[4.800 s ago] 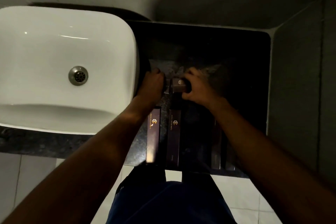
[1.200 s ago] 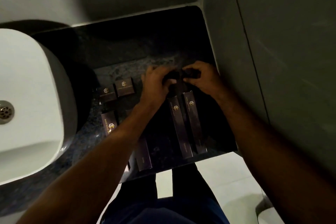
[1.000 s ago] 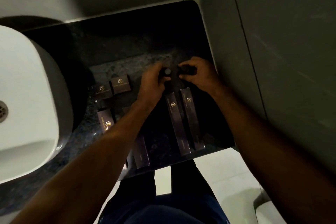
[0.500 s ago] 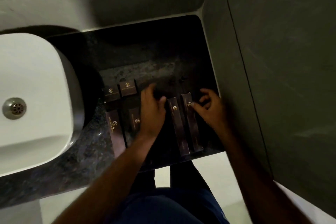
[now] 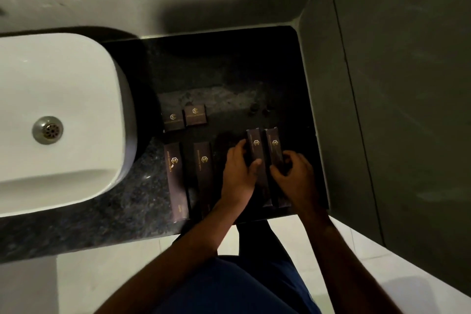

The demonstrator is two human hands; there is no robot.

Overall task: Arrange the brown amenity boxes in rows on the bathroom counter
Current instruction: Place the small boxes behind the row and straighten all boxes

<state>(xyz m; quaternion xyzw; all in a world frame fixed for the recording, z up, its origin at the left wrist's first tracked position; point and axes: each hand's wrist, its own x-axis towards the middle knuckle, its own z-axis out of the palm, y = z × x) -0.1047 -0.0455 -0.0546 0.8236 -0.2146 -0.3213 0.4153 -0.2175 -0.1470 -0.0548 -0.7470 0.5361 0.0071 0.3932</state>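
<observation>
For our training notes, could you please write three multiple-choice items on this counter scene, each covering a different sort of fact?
1. Where do the two small square boxes lie?
A. In the sink
B. On the counter beside the sink
C. On the floor

2. How many long boxes show on the counter?
A. Two
B. Four
C. Seven

3. What are the hands doing?
A. Hanging clear of the boxes
B. Resting on the right-hand pair
C. Turning a tap

Answers:
1 B: they sit on the dark counter next to the white sink.
2 B: a left pair and a right pair.
3 B: left hand and right hand touch that pair.
</observation>
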